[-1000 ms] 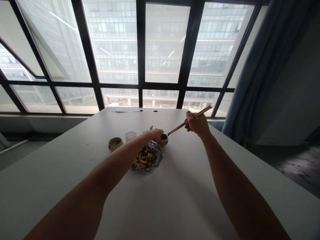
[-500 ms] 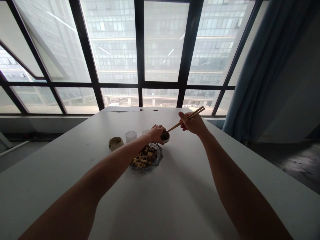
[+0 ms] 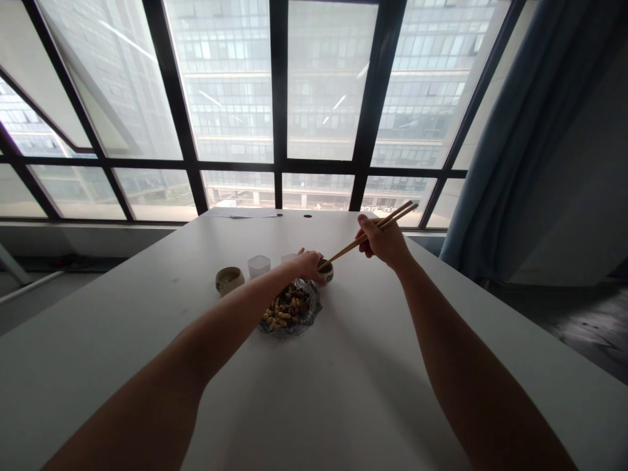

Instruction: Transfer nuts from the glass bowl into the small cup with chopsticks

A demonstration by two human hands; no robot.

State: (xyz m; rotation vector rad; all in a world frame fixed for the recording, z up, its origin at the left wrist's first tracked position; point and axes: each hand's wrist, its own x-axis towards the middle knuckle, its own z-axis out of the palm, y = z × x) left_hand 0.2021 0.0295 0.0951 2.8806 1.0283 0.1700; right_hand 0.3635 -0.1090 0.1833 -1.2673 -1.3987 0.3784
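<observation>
My right hand (image 3: 385, 241) grips a pair of wooden chopsticks (image 3: 349, 247), their tips pointing down and left into a small ceramic cup (image 3: 329, 273). Around the left side of that cup, my left hand (image 3: 309, 265) is closed; the cup stands nearly upright. What lies inside it is too dark to make out. Below my left wrist sits a bowl lined with clear crinkled plastic (image 3: 310, 315), holding peanuts (image 3: 279, 314) and darker bits. My left forearm hides part of this bowl.
A second ceramic cup (image 3: 229, 280) stands on the white table (image 3: 304, 392) at the left. Beside it is a translucent plastic cup (image 3: 258, 266), with another partly behind my left arm. Papers (image 3: 248, 213) lie at the far edge, before the windows; a blue curtain (image 3: 490, 150) hangs at right.
The small cup has gone from tilted towards me to nearly upright in my left hand. The chopstick tips have moved a little left and lower into it, and my right hand has shifted slightly.
</observation>
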